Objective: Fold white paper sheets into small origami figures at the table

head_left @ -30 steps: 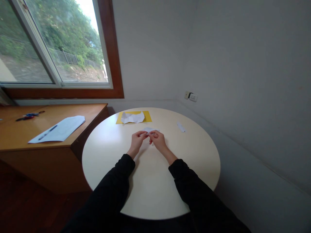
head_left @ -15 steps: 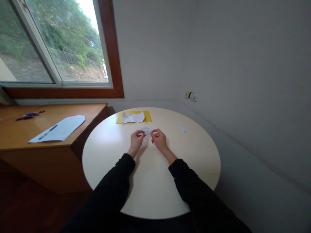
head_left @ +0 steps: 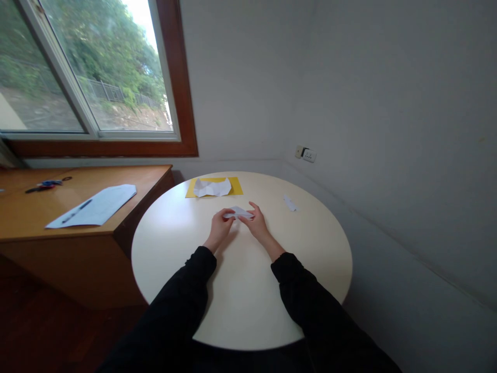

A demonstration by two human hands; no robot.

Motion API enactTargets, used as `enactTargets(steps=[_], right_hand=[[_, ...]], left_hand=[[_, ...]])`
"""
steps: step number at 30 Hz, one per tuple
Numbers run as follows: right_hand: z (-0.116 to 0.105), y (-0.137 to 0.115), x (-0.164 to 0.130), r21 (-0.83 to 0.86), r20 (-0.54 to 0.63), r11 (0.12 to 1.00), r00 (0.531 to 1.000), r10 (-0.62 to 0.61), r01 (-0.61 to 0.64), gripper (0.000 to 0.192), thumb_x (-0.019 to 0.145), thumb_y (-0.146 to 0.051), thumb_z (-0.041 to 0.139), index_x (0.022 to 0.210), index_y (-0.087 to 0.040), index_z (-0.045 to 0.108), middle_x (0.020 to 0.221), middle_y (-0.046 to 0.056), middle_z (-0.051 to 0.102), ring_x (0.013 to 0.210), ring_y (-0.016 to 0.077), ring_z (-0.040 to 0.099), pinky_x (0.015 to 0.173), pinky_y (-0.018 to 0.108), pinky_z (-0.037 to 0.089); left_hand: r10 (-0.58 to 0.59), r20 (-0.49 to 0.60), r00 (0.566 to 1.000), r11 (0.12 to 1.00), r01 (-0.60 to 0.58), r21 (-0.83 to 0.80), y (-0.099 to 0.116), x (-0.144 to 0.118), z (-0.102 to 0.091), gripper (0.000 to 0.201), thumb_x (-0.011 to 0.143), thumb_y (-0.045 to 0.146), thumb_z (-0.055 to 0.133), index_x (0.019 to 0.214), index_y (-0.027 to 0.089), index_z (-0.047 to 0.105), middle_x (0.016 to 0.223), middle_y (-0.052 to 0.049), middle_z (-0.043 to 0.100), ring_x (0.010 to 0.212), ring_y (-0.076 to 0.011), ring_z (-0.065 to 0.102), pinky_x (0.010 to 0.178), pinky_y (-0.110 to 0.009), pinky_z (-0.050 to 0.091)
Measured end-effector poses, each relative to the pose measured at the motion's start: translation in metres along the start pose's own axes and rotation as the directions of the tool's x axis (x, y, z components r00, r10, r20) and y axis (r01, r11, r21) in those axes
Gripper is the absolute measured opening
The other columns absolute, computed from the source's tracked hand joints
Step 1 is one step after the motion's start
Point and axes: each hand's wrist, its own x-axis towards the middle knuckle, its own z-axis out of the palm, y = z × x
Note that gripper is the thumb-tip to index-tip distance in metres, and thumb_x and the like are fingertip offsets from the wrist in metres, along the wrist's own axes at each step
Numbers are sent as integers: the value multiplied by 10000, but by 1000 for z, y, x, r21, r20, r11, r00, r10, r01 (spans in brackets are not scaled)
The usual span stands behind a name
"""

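Mid-frame, the left hand [head_left: 220, 226] pinches folded paper [head_left: 238, 211]; the right hand [head_left: 258, 225] touches it, grip unclear; likely mid-fold, wanting an even press.

The folded sheet [head_left: 237, 211] is thin paper, flat and not shiny. The table [head_left: 248, 290] is smooth and glossy, with a pale shine on its left part. The crumpled paper [head_left: 212, 187] looks rough and bumpy. Under it, the yellow sheet [head_left: 236, 185] looks like smooth, dull paper or card. The strip [head_left: 289, 203] is dull paper too. The desk [head_left: 116, 176] looks like smooth wood with a soft shine. The sleeves [head_left: 174, 295] are dull cloth. The wall [head_left: 248, 77] is matt, and the socket [head_left: 309, 155] looks like smooth plastic.
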Motion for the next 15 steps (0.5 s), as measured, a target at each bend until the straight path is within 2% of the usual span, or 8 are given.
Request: enactTargets(steps=[4,9,15], right_hand=[[-3,-5,0,68,32,998,999,7,-9,611,539,-354,725,1074,-152,508,770,14,584,685,147,578,667,287,455],[-3,-11,-3,53,33,999,999,-5,3,516,535,-358,722,973,-147,551,646,-27,561,609,131,552,603,260,435],[-2,-11,-4,48,81,998,996,-36,32,393,534,-378,719,826,-146,596,688,16,623,631,143,567,604,262,442]], left_hand=[[5,20,1000,1000,-4,-20,3,-1,-2,145,652,123,579,784,159,629,809,-52,653,714,-151,591,690,-286,461],[-6,-10,1000,998,6,-64,9,-3,-2,152,622,109,593,756,163,640,790,-54,651,700,-157,584,689,-292,452],[-36,16,999,975,38,-217,12,-4,-1,165,603,129,608,763,159,639,809,-55,647,726,-160,589,691,-286,467]])
